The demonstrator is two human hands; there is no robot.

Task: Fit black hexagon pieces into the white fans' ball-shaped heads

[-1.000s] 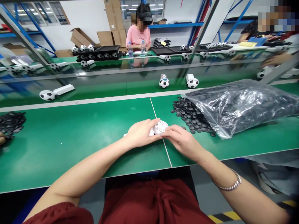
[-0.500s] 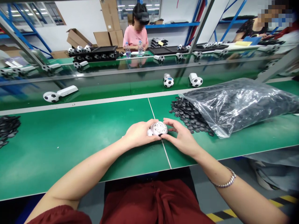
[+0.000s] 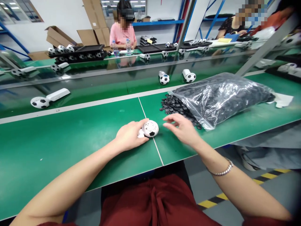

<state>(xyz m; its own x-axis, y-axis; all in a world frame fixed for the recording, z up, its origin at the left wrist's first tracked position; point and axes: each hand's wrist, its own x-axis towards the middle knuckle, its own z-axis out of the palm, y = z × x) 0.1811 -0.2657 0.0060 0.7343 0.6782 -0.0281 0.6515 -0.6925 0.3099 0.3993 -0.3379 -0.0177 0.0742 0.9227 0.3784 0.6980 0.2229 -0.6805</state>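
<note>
Head view: left hand [image 3: 130, 135], ideally steady, clasps the ball [image 3: 151, 128] from nine o'clock; right hand [image 3: 182, 128], half-open, empty, hovers at three.

Bright, fairly even light fills the room, and lit strips show through the rear window [image 3: 138, 6]. White glare streaks the plastic bag [image 3: 225, 97]; the glossy belt [image 3: 98, 84] throws reflections. Soft shadow darkens the desk [image 3: 77, 141] below the left hand [image 3: 129, 135]. Wide-angle stretch and dark vignetting mark the right edge.

Factory assembly area: long green workbench [image 3: 70, 150], trays [image 3: 91, 49] of football-patterned pieces [image 3: 61, 48], blue racks [image 3: 162, 22], cardboard boxes [image 3: 102, 35], hazard-striped floor tape [image 3: 207, 204].
</note>
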